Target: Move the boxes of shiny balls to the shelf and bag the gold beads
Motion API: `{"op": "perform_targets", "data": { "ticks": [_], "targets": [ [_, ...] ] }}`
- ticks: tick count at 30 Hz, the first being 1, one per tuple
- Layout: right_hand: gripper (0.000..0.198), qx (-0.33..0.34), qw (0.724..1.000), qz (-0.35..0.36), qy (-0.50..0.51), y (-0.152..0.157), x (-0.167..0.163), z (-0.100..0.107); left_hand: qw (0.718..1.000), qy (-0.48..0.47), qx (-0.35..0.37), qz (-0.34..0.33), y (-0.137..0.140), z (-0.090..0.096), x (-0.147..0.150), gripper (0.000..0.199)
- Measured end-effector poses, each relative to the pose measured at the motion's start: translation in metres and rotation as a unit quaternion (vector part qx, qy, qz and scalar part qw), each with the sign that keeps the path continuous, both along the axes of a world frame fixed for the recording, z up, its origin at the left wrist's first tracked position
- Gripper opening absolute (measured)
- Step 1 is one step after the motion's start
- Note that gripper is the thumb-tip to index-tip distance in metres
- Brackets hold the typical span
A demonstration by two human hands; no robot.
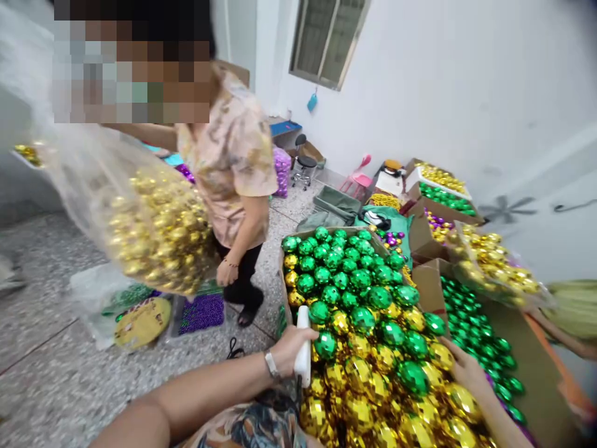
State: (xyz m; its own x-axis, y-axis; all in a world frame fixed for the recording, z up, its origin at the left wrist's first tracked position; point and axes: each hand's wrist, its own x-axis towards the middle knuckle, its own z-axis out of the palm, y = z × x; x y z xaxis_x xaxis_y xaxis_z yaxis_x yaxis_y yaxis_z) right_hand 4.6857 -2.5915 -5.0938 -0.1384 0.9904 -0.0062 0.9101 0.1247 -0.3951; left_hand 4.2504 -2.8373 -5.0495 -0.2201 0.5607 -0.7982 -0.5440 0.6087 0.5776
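Observation:
My left hand [295,353] is closed round a white stick-shaped tool [303,345] with a dark cord at its lower end; its working tip is not clear. Beside it, a cardboard box [283,274] is heaped with shiny faceted balls: green balls [333,258] mostly at the far side, gold balls [359,404] nearer to me. On the box's right side, my right hand [461,367] has its fingers curved against a gold ball [441,356]; its thumb is hidden.
At left, a co-worker [233,162] stands by a clear bag [153,230] of gold balls. Purple beads [202,312] lie in a floor tray. More boxes with green balls [466,317] stand at right, below a bag of gold balls [494,261] near another person's arm [559,333].

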Motion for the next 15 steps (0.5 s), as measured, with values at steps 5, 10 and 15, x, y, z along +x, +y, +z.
{"op": "perform_targets", "data": {
  "ticks": [5,10,15],
  "targets": [
    [0.061,-0.045,0.997,-0.019,0.067,-0.008,-0.004,0.001,1.0,-0.002,0.015,-0.022,0.003,-0.002,0.004,0.011],
    [0.067,-0.076,0.993,-0.017,0.092,-0.007,-0.006,-0.001,0.999,-0.007,0.021,-0.04,0.008,-0.008,0.004,0.016],
    [0.058,-0.056,0.994,-0.007,0.095,0.003,-0.018,-0.003,0.999,-0.012,0.028,-0.045,0.014,-0.016,-0.006,0.02]
  ]
}}
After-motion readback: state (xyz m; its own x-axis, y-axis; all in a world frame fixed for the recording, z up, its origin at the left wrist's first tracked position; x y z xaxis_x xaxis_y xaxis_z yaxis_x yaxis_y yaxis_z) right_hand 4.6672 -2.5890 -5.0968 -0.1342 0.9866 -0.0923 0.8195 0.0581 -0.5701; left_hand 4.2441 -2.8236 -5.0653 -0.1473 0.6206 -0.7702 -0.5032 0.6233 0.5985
